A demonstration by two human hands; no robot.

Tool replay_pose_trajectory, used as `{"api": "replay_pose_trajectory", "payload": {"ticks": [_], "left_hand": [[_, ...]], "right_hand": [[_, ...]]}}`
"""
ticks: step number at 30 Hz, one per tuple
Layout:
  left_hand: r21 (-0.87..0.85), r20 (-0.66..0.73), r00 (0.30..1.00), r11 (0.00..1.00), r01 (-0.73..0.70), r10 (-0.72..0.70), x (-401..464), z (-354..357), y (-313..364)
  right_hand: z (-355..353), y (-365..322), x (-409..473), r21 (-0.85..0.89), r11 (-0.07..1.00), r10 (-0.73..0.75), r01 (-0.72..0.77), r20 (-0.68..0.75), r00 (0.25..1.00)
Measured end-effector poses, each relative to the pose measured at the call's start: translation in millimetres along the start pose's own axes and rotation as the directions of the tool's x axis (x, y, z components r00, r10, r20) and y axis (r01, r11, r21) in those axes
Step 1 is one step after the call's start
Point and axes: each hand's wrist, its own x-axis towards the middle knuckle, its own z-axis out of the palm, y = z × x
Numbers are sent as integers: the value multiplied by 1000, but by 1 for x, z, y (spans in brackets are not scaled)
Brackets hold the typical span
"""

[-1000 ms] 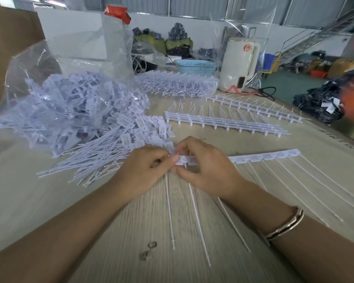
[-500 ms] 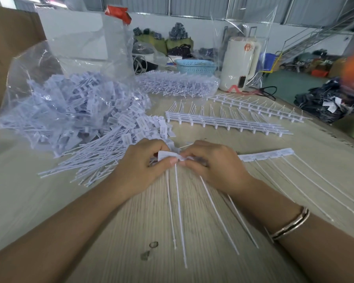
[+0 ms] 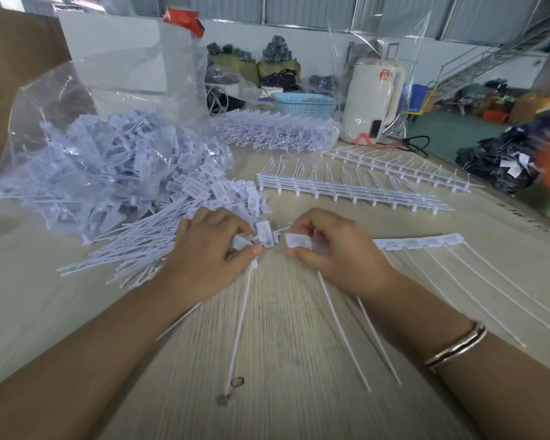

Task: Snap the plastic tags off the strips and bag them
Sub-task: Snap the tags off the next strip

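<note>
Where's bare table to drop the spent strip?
Bare table lies near left, below the loose tag pile. Another bare patch sits far right, beyond the strip stacks. Crowded: between the hands, and right of the right hand, under the strip's tails.

Two bare forearms are extended from the lower corners of the frame toward its centre. The left hand [image 3: 210, 249] is held knuckles up, fingers curled, with a white tag [image 3: 242, 242] pinched between thumb and fingertips. The right hand [image 3: 334, 246] is curled likewise, and the strip [image 3: 299, 241] is pinched at its end. A small gap is kept between the hands. A metal bangle [image 3: 454, 347] is worn on the right wrist.
</note>
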Motion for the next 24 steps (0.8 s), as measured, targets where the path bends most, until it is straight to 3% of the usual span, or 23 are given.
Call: {"api": "replay_pose_trajectory", "payload": {"ticks": [2,4,6,11,13,18,24], "left_hand": [[-14,-63,998,1000,0,-1,0,0,2],[-159,-107,994,986,-44,27,0,-3,7],[-272,-79,996,960,-65,45,-1,-4,13],[-348,12,999,937,-23,29,-1,0,15],[-343,3,1000,939,-3,5,0,-2,8],[-215,49,997,975,-46,58,-2,2,8],[-145,-58,987,977,-154,147,-1,-1,5]], "right_hand": [[5,-11,1,-52,998,-44,44,10,999],[6,-18,1,-65,997,-50,50,12,999],[9,-23,0,-61,996,-65,66,21,998],[-1,-18,0,34,998,-62,58,124,990],[-9,-10,0,54,998,-39,32,145,989],[1,-10,-2,-128,990,-43,53,76,996],[4,-13,0,-168,983,-61,71,66,996]]}}
